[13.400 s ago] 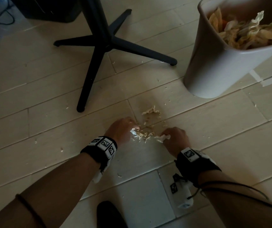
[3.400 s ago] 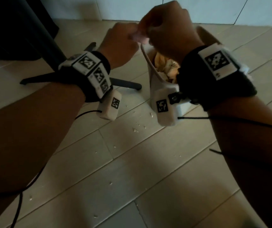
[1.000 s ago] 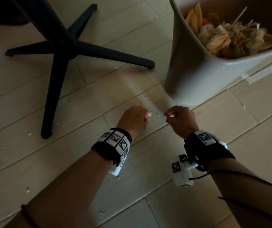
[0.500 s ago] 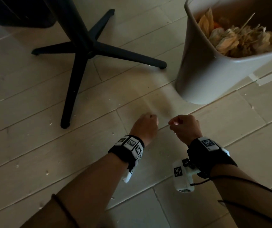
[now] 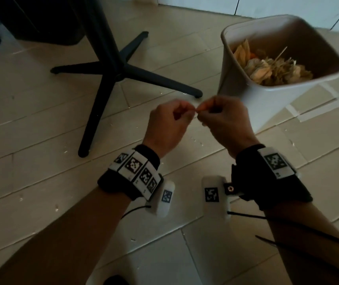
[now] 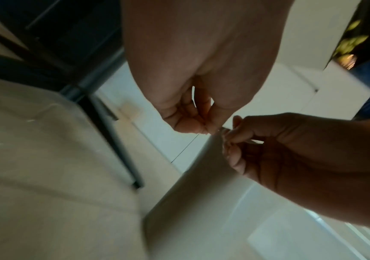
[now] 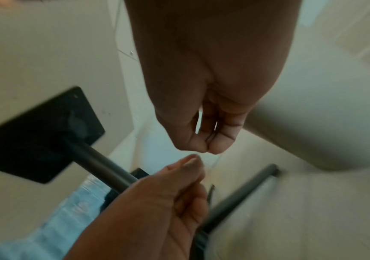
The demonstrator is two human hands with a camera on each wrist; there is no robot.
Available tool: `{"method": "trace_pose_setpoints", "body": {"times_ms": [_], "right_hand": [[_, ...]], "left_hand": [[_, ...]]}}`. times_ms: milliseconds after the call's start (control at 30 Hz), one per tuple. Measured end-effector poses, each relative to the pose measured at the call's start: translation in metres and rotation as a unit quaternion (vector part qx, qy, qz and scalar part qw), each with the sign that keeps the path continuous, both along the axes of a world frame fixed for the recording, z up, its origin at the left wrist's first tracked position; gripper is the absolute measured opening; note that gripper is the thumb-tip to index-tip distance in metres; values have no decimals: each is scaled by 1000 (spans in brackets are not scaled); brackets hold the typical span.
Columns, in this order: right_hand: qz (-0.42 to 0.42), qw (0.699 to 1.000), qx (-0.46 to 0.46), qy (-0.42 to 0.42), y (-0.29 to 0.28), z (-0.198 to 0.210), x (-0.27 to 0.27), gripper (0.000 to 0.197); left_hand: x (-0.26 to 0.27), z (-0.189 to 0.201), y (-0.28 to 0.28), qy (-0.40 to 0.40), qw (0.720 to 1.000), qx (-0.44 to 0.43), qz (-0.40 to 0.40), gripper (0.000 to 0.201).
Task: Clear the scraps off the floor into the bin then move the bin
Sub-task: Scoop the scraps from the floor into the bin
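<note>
The white bin (image 5: 252,103) stands on the floor at the upper right, filled with dry husks (image 5: 267,68). My left hand (image 5: 191,112) and right hand (image 5: 200,111) hover above the floor just left of the bin's near wall, fingertips almost touching each other. Each hand has its thumb and fingers curled into a pinch on a tiny pale scrap, barely visible. The left wrist view shows my left hand (image 6: 204,128) pinched tip to tip with my right hand (image 6: 228,133) beside the bin (image 6: 201,202). Small crumbs (image 5: 197,138) still dot the floor below the hands.
A black four-legged table base (image 5: 111,73) stands left of the bin, one leg end close to my hands. A dark cabinet (image 5: 41,17) fills the top left. White tape marks (image 5: 316,103) lie on the floor by the bin. More crumbs (image 5: 56,206) lie lower left.
Both hands have lifted off the floor and come together, fingertips pinched, nearer the bin's wall. The view has tilted up, showing the whole bin.
</note>
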State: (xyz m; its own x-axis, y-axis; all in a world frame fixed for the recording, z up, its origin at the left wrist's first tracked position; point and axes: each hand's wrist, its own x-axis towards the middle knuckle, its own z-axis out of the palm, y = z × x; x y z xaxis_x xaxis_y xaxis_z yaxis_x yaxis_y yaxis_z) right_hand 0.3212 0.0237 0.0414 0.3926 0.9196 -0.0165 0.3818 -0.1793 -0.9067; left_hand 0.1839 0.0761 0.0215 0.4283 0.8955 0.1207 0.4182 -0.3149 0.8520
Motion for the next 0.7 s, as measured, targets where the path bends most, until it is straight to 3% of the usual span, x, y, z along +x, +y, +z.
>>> {"method": "trace_pose_setpoints", "body": {"times_ms": [167,333,400,467,567,700], "right_hand": [[-49,989,138,13,15,69,33,5],[-148,977,152,-17,25,95,83,9],[-192,970,142,-40,25,97,104,18],[-203,971,108,-70,19,98,117,15],[-158,982,31,-100,11,90,139,19],[-139,977,-9,-162,2,83,150,32]], "left_hand": [[47,72,30,-60,994,85,-41,17],[97,107,49,-34,979,195,-55,13],[115,111,50,9,975,216,-59,14],[127,111,50,109,969,197,-99,26],[138,110,39,252,929,204,-177,45],[144,111,36,265,919,243,-162,33]]}}
